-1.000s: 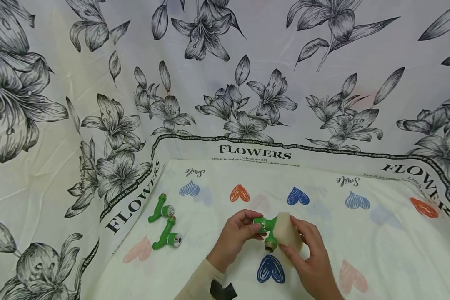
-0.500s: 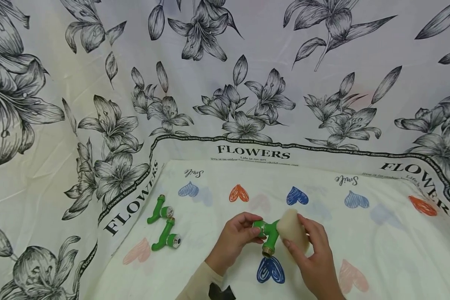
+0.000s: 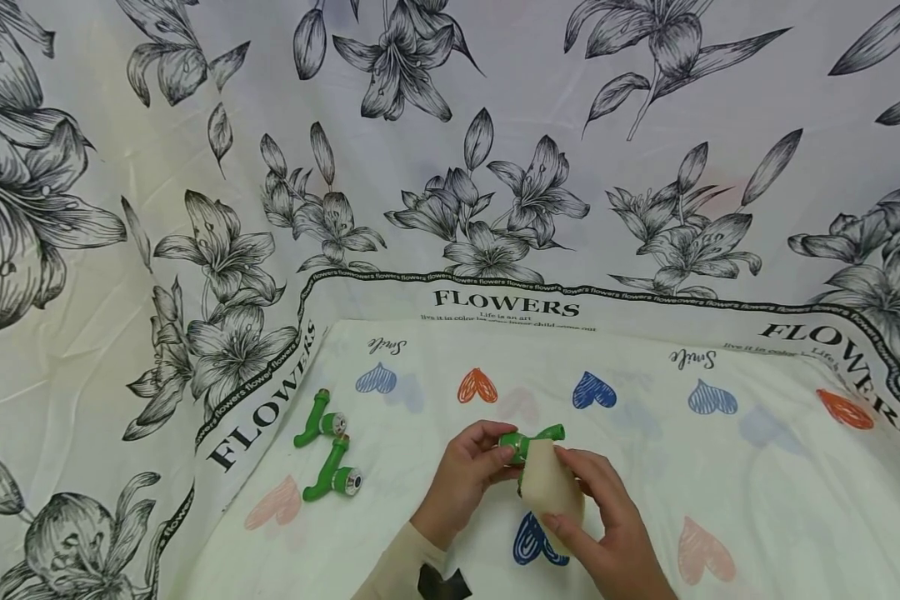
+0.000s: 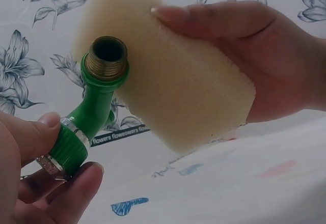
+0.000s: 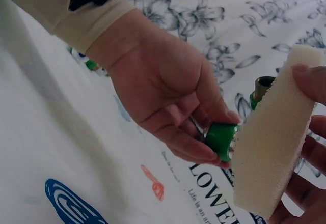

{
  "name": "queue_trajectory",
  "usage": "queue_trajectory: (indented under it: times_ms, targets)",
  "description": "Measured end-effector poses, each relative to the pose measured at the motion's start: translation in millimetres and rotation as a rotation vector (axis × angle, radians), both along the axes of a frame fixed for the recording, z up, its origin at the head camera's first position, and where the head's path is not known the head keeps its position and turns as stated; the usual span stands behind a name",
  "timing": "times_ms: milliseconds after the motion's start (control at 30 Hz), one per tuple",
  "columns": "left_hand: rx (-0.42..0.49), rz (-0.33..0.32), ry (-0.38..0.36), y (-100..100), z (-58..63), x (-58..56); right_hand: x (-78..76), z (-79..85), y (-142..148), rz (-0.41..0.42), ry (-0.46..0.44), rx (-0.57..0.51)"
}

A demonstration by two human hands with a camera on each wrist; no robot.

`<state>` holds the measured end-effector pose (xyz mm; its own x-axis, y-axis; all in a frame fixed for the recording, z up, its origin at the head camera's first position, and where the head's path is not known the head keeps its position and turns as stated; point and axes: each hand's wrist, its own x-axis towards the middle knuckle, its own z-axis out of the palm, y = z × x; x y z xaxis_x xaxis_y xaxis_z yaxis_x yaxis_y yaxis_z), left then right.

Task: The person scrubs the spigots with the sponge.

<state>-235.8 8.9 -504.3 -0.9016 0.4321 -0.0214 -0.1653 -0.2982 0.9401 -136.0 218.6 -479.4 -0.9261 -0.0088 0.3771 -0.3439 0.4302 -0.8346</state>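
My left hand (image 3: 465,475) pinches the round end of a green tap (image 4: 94,112) between thumb and fingers. In the left wrist view its brass-coloured threaded inlet points up, overlapping the sponge. A cream sponge (image 3: 551,483) is gripped along its edge by my right hand (image 3: 611,521), thumb on one face and fingers behind. The sponge covers much of the tap in the head view; a green tip sticks out above it. From the right wrist, the sponge (image 5: 275,137) stands in front of the tap, hiding its middle.
Two more green taps lie on the cloth at the left, one (image 3: 318,421) behind the other (image 3: 335,475). A white cloth (image 3: 420,433) with printed hearts covers the surface. Flower-printed fabric (image 3: 495,208) rises behind it and at the left side.
The sponge has moved left and slightly down, now in front of the tap. The tap has turned in my left hand, its threaded end no longer showing in the head view.
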Motion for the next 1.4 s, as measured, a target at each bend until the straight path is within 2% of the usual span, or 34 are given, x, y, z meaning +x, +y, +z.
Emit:
queue_trajectory:
  times_ms: [100, 367, 700, 933, 1200, 1400]
  targets:
    - [0.0, 0.009, -0.015, 0, -0.8, -0.7, 0.5, 1.5, 0, 0.032, 0.023, -0.016]
    - [-0.016, -0.008, 0.002, -1, -0.7, -0.1, -0.9, 0.6, 2, 0.032, 0.038, -0.034]
    - [-0.021, -0.064, 0.031, 0, -0.5, 3.2, -9.1, -8.2, 9, -0.095, 0.055, 0.003]
    - [-0.027, -0.062, 0.028, 0, 0.6, 3.4, -11.7, -12.3, 10, -0.122, 0.081, 0.026]
    - [-0.001, -0.081, 0.058, 2, 1.0, 3.3, -16.0, -11.9, 13, -0.232, 0.087, 0.088]
    - [-0.02, -0.05, 0.036, 1, 0.7, 2.6, -13.5, -9.2, 12, -0.168, 0.038, 0.073]
